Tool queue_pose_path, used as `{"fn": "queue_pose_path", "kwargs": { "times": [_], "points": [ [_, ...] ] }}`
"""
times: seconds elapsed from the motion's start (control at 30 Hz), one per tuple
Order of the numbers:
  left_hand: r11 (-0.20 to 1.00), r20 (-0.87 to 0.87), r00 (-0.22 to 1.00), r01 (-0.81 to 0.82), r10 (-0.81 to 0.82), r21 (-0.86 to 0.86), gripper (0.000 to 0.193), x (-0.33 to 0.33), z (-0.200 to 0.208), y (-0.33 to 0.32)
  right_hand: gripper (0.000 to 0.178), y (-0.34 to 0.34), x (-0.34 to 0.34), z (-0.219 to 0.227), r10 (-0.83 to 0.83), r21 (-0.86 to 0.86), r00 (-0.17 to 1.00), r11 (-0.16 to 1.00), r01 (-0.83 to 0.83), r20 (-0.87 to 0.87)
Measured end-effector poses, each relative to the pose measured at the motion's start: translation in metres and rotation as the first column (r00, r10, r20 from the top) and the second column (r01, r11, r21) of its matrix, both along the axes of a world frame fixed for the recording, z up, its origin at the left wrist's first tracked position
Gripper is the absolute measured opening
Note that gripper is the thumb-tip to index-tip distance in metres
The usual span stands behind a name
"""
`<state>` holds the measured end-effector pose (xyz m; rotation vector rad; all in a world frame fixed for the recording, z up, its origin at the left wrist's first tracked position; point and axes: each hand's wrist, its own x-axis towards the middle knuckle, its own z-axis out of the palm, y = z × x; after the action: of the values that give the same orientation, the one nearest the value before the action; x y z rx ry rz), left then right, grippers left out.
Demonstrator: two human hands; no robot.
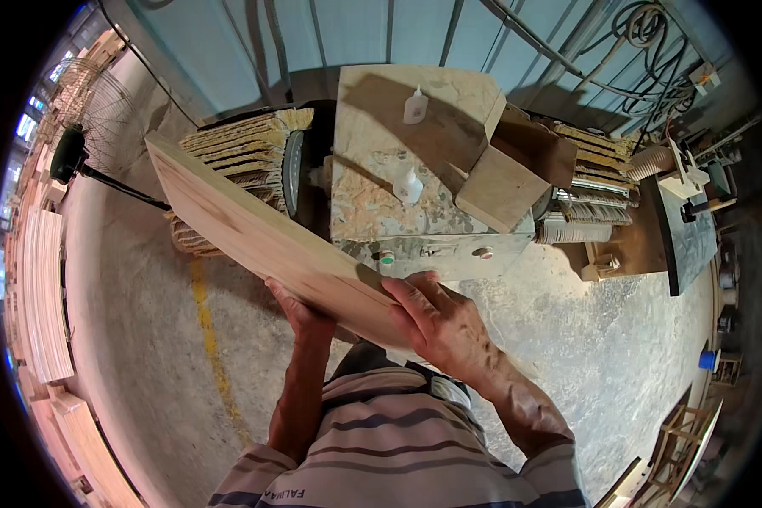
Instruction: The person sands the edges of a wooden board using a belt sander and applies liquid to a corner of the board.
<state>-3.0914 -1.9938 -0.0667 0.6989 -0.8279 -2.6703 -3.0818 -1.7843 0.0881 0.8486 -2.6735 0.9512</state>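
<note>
While both hands hold it, wooden board (266,241) slants across the front of the machine

Board is in front of the torso, near end low at the hands, far end up and left. Long, flat, straight-edged; pale wood, darker grain streaks on the face, thick edge.

Left forearm runs nearly straight up; left hand (302,311) is at the lower edge, partly curled, supporting the board, some fingers hidden. Right forearm angles up and left, wrist bent; right hand (438,320) is wrapped over the near end, fingers bent, gripping it.

Behind: boxy machine (368,216), metal-looking front, top crusted and blotchy, green button (387,257) on front. On top, two white squeeze bottles (409,188) with narrow nozzles and a brown box (504,188), flat-sided. Ragged yellowish flap wheel (245,148) left of machine, behind the board in view; contact can't be told. Another flap wheel (592,212) to the right.

Floor (160,339): rough grey concrete, worn yellow line (207,330). Wall (364,34) behind: ribbed, pale blue.
</note>
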Motion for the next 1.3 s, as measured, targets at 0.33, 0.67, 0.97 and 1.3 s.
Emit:
{"fn": "queue_pose_path", "kwargs": {
  "times": [0.33, 0.67, 0.97, 1.3],
  "points": [
    [0.999, 0.014, 1.000, -0.008, 0.009, -0.037, 0.076, 0.000, -0.013, -0.005, 0.028, -0.001, -0.006, -0.007, 0.011, -0.137, 0.991, 0.991, 0.008, 0.135],
    [0.996, 0.149, 0.985, -0.087, 0.083, 0.024, 0.071, -0.001, 0.014, -0.016, 0.043, 0.023, -0.100, -0.049, -0.366, -0.136, 0.715, 0.831, 0.539, 0.596],
    [0.997, 0.142, 0.987, -0.082, 0.080, 0.008, 0.076, 0.011, -0.011, -0.037, 0.046, 0.013, -0.167, -0.116, -0.311, -0.183, 0.793, 0.868, 0.461, 0.523],
    [0.994, 0.187, 0.980, -0.082, 0.067, 0.073, 0.083, 0.015, 0.000, -0.038, 0.039, 0.016, -0.235, -0.138, -0.431, -0.246, 0.808, 0.799, 0.549, 0.402]
  ]
}}
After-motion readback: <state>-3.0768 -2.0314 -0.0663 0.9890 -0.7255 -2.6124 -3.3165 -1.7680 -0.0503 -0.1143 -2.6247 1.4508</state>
